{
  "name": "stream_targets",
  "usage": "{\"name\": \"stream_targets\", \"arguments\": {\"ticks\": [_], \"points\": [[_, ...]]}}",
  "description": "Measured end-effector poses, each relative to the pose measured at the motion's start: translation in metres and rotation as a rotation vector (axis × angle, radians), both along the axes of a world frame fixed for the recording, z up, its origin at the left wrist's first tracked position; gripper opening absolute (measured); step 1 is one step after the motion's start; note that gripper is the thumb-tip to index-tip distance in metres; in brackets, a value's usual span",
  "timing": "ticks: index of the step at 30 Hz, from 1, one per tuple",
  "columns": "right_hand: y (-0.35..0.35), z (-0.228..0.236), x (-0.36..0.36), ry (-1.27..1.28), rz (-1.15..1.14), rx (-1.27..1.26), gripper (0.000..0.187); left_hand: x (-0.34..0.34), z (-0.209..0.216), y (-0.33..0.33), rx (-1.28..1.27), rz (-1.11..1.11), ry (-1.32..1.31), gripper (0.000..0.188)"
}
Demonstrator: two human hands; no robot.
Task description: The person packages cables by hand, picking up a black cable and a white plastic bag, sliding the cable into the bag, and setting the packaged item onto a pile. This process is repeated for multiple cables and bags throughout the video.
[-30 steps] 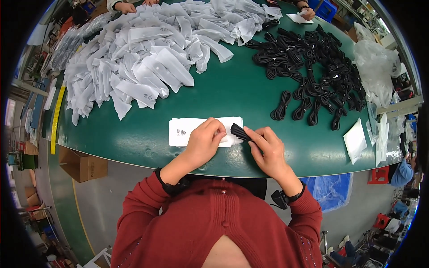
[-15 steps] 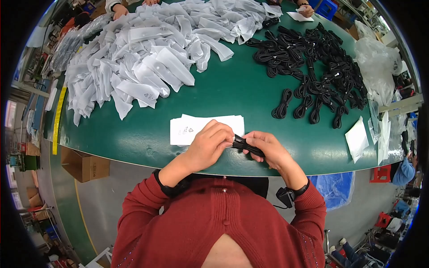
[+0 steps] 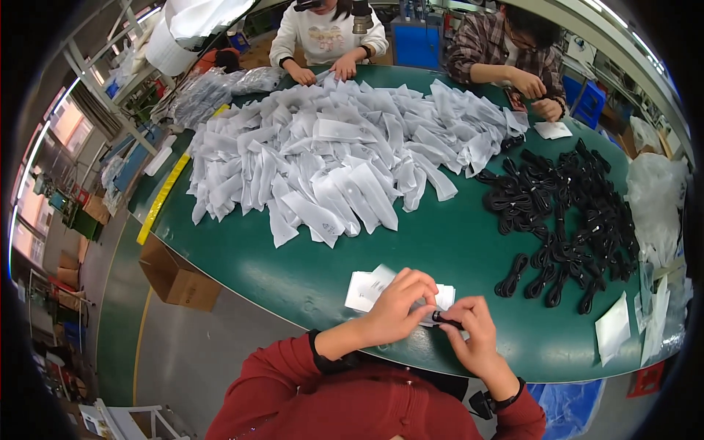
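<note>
Head view: one black cable between two hands, with a loose pile left at the right

At the lower centre of the frame, the right hand (image 3: 477,341) was closed to a narrow pinch around a bundled black cable (image 3: 447,320). The left hand (image 3: 400,308) met the bundle's left end with thumb and fingers drawn close together; whether they gripped the cable, a bag edge or nothing could not be made out. Just beyond, partly covered by the left hand, lay a stack of flat white bags (image 3: 359,290) near the edge of the green table (image 3: 469,235).

Farther off, at the right of the frame, a few cables lay in a rough row, the nearest cable (image 3: 511,275) apart from its neighbours, with a tangled pile of cables (image 3: 561,191) behind them. A large heap of white bags (image 3: 352,165) filled the upper centre. Many of those looked plump, so a good share of the bagging seemed done, though their contents did not show. The cable in hand appeared to be outside any bag, and the pile at the right seemed to be what was left.

At the far edge, a co-worker's hands (image 3: 343,66) touched the heap; another co-worker's hands (image 3: 548,110) were near a white sheet (image 3: 553,130).
</note>
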State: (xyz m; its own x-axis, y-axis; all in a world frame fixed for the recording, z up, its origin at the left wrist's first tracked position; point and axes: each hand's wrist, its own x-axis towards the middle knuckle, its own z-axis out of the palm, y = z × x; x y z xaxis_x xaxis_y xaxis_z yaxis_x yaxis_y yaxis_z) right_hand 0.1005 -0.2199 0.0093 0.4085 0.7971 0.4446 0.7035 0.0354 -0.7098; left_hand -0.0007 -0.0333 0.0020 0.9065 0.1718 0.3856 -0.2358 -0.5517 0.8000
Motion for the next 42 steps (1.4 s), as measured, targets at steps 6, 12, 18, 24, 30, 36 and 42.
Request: {"name": "stream_targets", "arguments": {"ticks": [6, 12, 18, 24, 30, 36, 42], "points": [[0.007, -0.004, 0.007, 0.171, -0.060, 0.203, 0.037, 0.007, 0.016, 0.012, -0.220, -0.032, 0.053, 0.010], [0.005, -0.012, 0.018, 0.146, -0.066, 0.199, 0.044, 0.013, 0.023, 0.018, -0.300, -0.081, 0.085, 0.005], [0.016, 0.024, 0.018, -0.017, 0.009, 0.148, 0.044, 0.016, 0.024, 0.015, -0.694, -0.213, 0.129, 0.006], [0.018, 0.030, 0.018, 0.067, 0.000, 0.093, 0.043, 0.023, 0.034, 0.042, -0.861, -0.158, 0.076, 0.011], [-0.024, -0.011, 0.084, -0.490, -0.679, -0.438, 0.035, 0.020, 0.028, 0.134, -0.955, 0.249, -0.110, 0.012], [-0.052, -0.053, 0.079, -0.277, -0.694, -0.779, 0.054, 0.008, 0.017, 0.097, 0.318, 0.721, -0.351, 0.018], [-0.036, -0.048, 0.073, -0.695, -0.640, -0.603, 0.062, 0.000, -0.005, 0.034, 0.312, 0.152, -0.079, 0.021]]}}
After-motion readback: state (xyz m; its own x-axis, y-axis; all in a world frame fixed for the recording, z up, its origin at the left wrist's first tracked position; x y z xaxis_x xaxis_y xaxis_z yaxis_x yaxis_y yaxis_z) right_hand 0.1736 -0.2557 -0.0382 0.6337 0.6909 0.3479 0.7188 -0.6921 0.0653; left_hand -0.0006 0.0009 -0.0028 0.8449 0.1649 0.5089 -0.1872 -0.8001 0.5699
